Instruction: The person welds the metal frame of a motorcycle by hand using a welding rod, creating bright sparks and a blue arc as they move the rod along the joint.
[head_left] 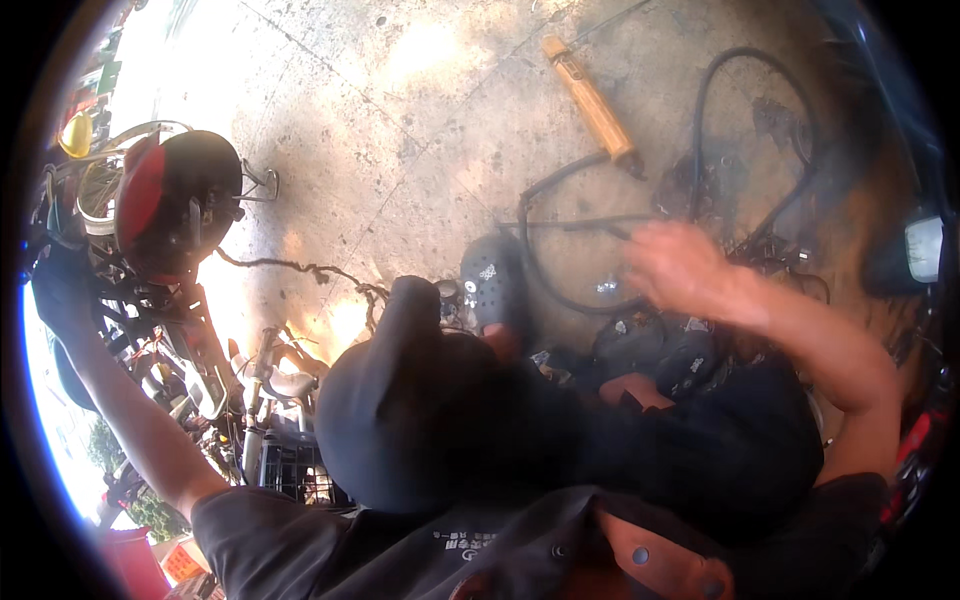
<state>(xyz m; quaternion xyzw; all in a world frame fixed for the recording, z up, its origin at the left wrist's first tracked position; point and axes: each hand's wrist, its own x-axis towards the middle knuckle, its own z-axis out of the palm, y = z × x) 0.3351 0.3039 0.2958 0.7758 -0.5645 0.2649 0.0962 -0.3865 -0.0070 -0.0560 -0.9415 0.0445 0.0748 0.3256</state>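
Perhaps for balance, the left hand extends beside the seat; the right hand hovers near black hose, both hands' fingers unclear.

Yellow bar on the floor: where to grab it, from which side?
Likely mid-length on the yellow bar, from above, closing across its long sides. It is long, slim and lies on the floor with its upper side exposed. Avoid the near end, where the black hose seems to meet it. The right grip is closer.
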